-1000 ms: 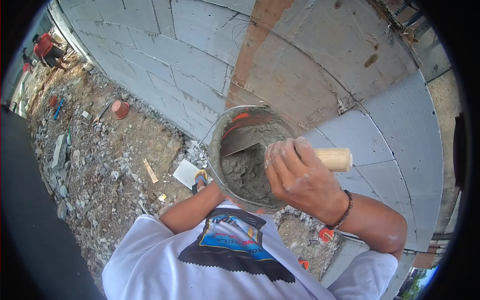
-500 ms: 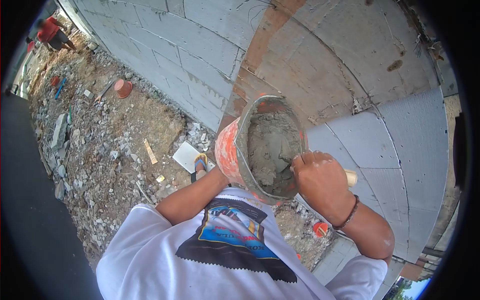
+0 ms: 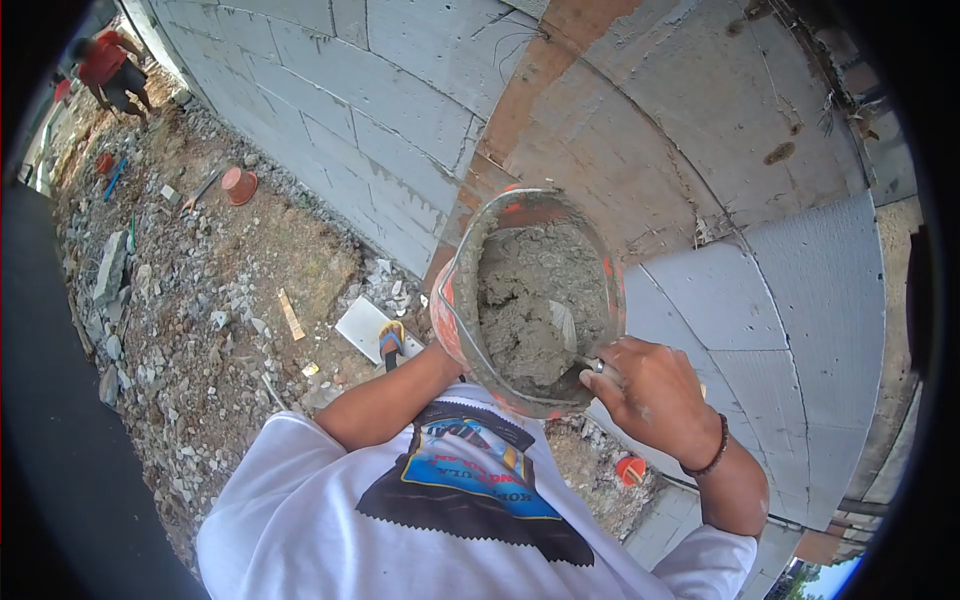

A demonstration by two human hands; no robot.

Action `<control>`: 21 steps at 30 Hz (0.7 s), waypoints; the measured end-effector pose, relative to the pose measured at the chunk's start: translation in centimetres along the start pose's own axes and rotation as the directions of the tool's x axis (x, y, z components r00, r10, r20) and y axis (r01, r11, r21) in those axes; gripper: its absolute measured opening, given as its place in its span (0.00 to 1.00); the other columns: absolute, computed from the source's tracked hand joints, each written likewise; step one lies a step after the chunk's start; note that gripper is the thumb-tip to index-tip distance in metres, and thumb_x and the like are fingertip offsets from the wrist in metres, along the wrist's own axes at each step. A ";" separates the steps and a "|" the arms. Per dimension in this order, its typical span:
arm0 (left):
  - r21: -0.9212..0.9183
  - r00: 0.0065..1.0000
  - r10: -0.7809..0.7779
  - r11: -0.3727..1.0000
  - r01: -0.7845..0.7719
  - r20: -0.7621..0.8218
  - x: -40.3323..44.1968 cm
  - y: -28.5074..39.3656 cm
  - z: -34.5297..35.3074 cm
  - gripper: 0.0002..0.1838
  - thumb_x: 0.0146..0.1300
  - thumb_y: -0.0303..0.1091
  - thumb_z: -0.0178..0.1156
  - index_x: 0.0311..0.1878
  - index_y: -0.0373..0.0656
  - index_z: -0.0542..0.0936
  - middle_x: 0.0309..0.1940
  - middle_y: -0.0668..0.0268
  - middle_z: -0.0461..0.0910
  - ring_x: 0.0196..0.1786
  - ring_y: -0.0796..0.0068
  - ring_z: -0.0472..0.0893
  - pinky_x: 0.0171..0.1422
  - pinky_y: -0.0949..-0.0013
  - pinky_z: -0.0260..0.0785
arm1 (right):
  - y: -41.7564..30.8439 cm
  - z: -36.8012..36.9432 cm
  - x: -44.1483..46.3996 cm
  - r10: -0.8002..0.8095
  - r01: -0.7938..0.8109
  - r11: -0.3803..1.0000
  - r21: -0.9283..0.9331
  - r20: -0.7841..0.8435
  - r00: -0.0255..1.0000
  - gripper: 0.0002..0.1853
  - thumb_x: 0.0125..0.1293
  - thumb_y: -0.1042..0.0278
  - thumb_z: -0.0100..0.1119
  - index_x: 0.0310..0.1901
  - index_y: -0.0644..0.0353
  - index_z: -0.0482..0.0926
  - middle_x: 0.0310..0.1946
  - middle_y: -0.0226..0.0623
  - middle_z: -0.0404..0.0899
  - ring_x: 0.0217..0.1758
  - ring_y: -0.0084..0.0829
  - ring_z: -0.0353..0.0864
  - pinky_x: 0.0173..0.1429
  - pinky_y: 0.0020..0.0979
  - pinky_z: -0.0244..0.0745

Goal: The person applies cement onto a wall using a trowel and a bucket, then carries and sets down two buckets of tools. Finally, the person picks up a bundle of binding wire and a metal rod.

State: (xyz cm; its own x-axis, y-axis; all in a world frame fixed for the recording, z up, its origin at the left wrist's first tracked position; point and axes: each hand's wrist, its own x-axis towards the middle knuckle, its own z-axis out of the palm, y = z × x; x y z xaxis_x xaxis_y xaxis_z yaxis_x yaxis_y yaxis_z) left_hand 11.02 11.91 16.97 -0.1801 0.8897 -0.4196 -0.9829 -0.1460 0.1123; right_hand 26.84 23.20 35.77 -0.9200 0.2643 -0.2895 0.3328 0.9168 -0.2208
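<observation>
- We wear a white short-sleeved shirt (image 3: 290,510).
- Our chest print (image 3: 490,490) is black and blue, zigzag-edged.
- A dark bracelet (image 3: 717,452) circles our right wrist.

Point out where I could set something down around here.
Likeliest is the brown dirt between the reddish pot and the wooden strip; the pale board beside the sandalled foot also has bare surface. Rubble crowds the long grey slab. The right hand and trowel occupy the mortar bucket's right side.

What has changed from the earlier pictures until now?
The right hand moved right, from over the bucket to its edge, bringing the trowel with it. The bucket now shows more of its red outside. The right hand still grips the trowel.
</observation>
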 end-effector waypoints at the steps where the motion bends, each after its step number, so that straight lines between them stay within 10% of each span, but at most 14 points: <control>1: -0.013 1.000 0.003 1.000 -0.003 0.017 -0.2 0.2 0.3 0.27 0.77 0.45 0.49 0.75 0.49 0.64 0.71 0.63 0.69 0.71 0.66 0.71 0.75 0.58 0.66 | 0.3 -0.5 -0.2 0.016 -0.015 0.999 0.048 -0.016 1.000 0.12 0.63 0.63 0.65 0.40 0.64 0.82 0.31 0.47 0.81 0.34 0.51 0.83 0.37 0.45 0.77; 17: -0.025 0.908 -0.038 0.998 0.053 0.417 -4.8 0.7 6.6 0.27 0.77 0.45 0.49 0.75 0.49 0.64 0.71 0.62 0.69 0.71 0.64 0.70 0.75 0.57 0.66 | 2.9 -11.0 -1.8 -0.051 0.045 0.998 -0.052 -0.126 0.991 0.14 0.61 0.61 0.67 0.38 0.65 0.82 0.29 0.49 0.81 0.34 0.54 0.80 0.40 0.46 0.74; 21: 0.043 0.825 -0.084 0.996 0.072 0.559 -5.7 0.6 8.4 0.27 0.77 0.45 0.49 0.75 0.49 0.63 0.71 0.62 0.69 0.71 0.64 0.70 0.75 0.57 0.66 | 0.6 -19.1 -3.3 -0.124 0.113 0.990 -0.082 -0.143 0.982 0.16 0.65 0.59 0.66 0.39 0.67 0.82 0.25 0.45 0.79 0.27 0.41 0.78 0.34 0.36 0.73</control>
State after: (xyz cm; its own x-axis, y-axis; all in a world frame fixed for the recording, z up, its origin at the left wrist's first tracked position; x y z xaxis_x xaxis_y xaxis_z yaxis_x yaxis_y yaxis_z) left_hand 11.75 10.40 26.98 -0.0440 0.9880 0.1478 -0.9907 -0.0622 0.1206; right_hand 26.10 28.61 54.42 -0.9742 0.1888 -0.1236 0.2087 0.9623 -0.1744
